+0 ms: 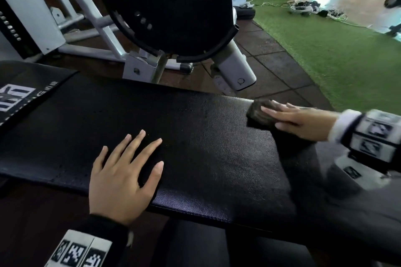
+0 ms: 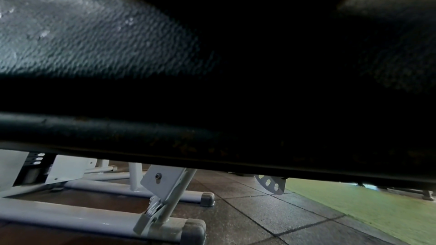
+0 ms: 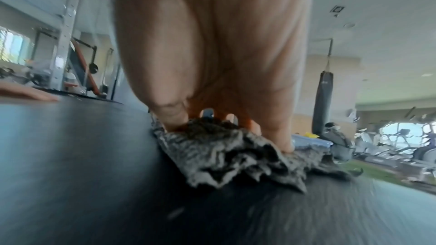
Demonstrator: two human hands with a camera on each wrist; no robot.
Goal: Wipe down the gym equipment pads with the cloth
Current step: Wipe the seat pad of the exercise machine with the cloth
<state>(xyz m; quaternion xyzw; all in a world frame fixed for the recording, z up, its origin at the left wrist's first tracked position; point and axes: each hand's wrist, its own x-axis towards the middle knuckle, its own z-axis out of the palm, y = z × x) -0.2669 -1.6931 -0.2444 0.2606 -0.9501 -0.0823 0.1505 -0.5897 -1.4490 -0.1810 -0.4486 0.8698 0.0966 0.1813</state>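
A black padded bench pad (image 1: 195, 141) fills the middle of the head view. My left hand (image 1: 128, 169) lies flat on its near left part, fingers spread and straight. At the pad's right end my right hand (image 1: 297, 119) presses a crumpled dark grey cloth (image 1: 259, 110) down with straight fingers. The right wrist view shows the palm and fingers (image 3: 278, 133) on the bunched cloth (image 3: 235, 157), on the pad (image 3: 82, 156). In the left wrist view only the pad's textured side (image 2: 94, 44) and its lower rim show; the hand itself is almost hidden.
Behind the pad stands a large black round machine cover (image 1: 171, 6) on a white steel frame (image 1: 138, 65). A second black pad with white print (image 1: 23, 93) lies at the left. Dark rubber tiles (image 1: 271, 67) and green turf (image 1: 336, 54) cover the floor to the right.
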